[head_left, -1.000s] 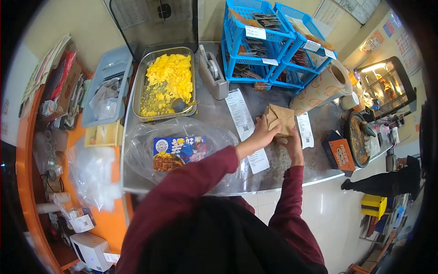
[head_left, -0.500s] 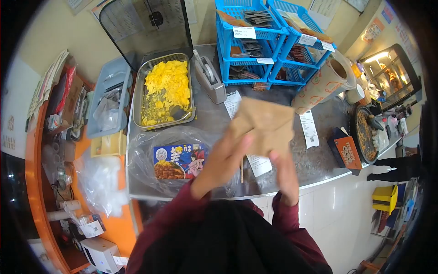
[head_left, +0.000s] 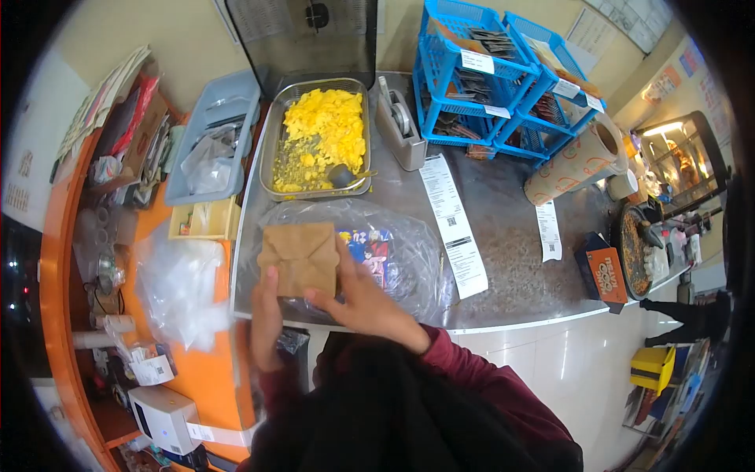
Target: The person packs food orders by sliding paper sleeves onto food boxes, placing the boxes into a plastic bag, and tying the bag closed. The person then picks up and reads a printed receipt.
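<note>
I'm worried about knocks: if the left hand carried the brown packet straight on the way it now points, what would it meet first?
Beyond the brown packet, the left hand would probably meet the metal tray at its near rim, unless it brushed the clear plastic sooner; its height is unclear.

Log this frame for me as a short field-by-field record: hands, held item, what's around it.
left hand: left hand, grip at the near left edge of the packet
right hand: right hand, grip at its near right corner
held item: brown paper packet, flap folded
partly hidden by packet: blue printed item
counter, left: metal tray of yellow food
counter, middle: tape dispenser, long receipt
counter, right: shorter receipt, orange-and-dark box
packet contents: cannot tell
</note>
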A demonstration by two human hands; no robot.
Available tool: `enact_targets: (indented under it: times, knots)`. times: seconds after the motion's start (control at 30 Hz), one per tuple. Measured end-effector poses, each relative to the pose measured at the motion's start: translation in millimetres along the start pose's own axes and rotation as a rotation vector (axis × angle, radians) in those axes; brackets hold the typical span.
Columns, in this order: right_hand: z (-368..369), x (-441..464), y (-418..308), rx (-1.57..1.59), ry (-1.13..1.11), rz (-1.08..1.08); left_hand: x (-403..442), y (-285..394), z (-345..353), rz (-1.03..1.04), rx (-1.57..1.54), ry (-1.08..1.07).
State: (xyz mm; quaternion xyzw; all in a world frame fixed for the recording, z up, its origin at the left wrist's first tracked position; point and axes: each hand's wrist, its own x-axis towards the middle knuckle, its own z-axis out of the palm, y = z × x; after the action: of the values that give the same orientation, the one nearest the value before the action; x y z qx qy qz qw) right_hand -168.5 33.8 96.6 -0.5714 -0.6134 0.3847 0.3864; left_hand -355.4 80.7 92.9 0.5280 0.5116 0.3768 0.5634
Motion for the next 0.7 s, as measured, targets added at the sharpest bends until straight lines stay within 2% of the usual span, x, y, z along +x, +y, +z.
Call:
enact_targets:
  times: [0.03,0.13,0.17,0.23,0.27,0.33,0.37,0.43,0.47,0.53,0.7]
  knots:
    - [-3,0,0,-0.146,0.035,-0.025,3,-4,3,0.067,0.06,0.012]
    - [-9,11,4,-0.095,0.179,-0.27,0,11,23,0.236,0.292,0.159]
    - [-15,9,-2,-0.097,0.207,-0.264,-3,20,30,0.287,0.377,0.224]
    - [-33,1,-20,-0.103,0.26,-0.249,-7,33,33,0.408,0.285,0.114]
    - [-38,-4,-17,0.034,0.27,-0.241,-10,35,34,0.465,0.242,0.063]
    - [-45,-15,-8,0.317,0.276,-0.231,-8,31,39,0.459,0.124,0.027]
    - [-48,-18,2,0.348,0.281,-0.191,-6,26,37,0.46,0.067,0.013]
    - [-50,-22,34,0.407,0.299,-0.111,1,15,21,0.445,0.462,0.185]
    - [-48,-25,46,0.289,0.285,-0.105,7,8,12,0.432,0.655,0.261]
    - [-45,-32,70,0.043,0.273,-0.078,19,-20,-12,0.369,0.594,0.241]
    - [-22,-27,94,0.286,0.284,-0.048,37,-51,-32,0.323,0.569,0.109]
